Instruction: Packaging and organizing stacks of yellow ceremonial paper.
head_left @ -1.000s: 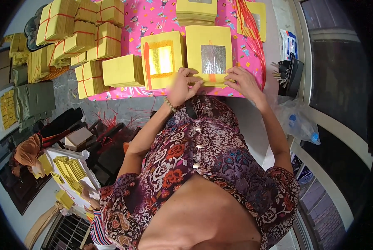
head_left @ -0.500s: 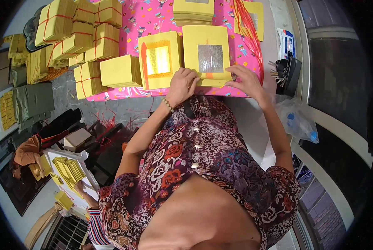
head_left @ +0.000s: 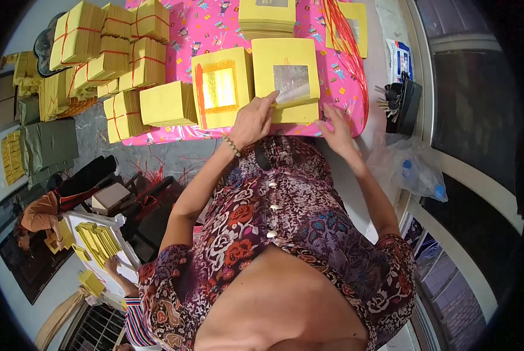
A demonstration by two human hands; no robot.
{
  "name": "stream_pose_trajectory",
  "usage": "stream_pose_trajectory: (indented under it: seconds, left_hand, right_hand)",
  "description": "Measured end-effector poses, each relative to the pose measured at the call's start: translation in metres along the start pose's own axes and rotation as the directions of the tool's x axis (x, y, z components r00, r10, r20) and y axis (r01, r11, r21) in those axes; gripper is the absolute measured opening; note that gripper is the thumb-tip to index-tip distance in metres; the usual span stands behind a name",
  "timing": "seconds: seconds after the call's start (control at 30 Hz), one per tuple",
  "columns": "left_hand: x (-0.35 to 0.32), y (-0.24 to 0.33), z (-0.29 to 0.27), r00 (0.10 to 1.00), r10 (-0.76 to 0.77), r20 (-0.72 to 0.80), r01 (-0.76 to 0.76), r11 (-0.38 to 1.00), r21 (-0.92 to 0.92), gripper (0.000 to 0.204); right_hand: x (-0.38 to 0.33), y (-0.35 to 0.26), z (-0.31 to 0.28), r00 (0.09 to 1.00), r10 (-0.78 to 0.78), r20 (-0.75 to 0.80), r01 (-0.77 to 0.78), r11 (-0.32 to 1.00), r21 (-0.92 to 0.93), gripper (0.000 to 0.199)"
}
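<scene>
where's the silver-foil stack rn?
Head view, upper centre: the silver-foil stack lies on the pink cloth, right of the gold-foil stack, its near edge under the left hand.

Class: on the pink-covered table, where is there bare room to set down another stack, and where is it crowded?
Bare pink cloth lies between the tied yellow bundles and the far paper stack. The near edge is crowded: loose stack, gold-foil stack, silver-foil stack, left hand, right hand.

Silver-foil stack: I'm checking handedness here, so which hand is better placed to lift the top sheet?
Probably the left hand: its fingers already pinch a sheet's lifted edge on the silver-foil stack. The right hand lies at the stack's corner.
</scene>
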State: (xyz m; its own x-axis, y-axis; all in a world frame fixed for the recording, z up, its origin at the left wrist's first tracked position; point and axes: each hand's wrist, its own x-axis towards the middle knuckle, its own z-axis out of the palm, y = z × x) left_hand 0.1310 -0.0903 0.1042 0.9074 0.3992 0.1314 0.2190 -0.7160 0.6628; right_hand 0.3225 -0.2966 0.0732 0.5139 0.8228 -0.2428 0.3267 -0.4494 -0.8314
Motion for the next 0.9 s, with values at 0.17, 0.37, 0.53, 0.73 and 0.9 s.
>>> stream_pose_trajectory:
  seconds: [0.17,0.37,0.53,0.73,0.9]
  left_hand:
    - [0.004,0.003,-0.005,0.998,0.027,0.057,-0.029,0.999,0.041,0.052]
    - [0.005,0.001,-0.005,0.997,0.006,0.075,-0.011,0.997,0.072,0.049]
    - [0.004,0.001,-0.003,0.995,-0.005,0.096,-0.005,0.995,0.104,0.047]
    - [0.004,0.002,-0.001,0.997,-0.011,0.082,0.002,0.994,0.109,0.044]
    - [0.004,0.003,-0.001,0.997,-0.015,0.079,0.007,0.995,0.102,0.043]
  right_hand:
    - [-0.015,-0.011,0.024,0.997,-0.023,-0.08,0.015,0.994,-0.108,0.058]
    - [-0.018,-0.024,0.023,0.996,-0.022,-0.085,0.014,0.995,-0.096,0.06]
    - [-0.021,-0.027,0.023,0.997,-0.001,-0.083,-0.007,0.995,-0.096,0.059]
    - [-0.021,-0.024,0.022,0.995,0.057,-0.078,-0.061,0.996,-0.06,0.057]
    - [-0.021,-0.028,0.02,0.994,0.056,-0.089,-0.063,0.995,-0.077,0.057]
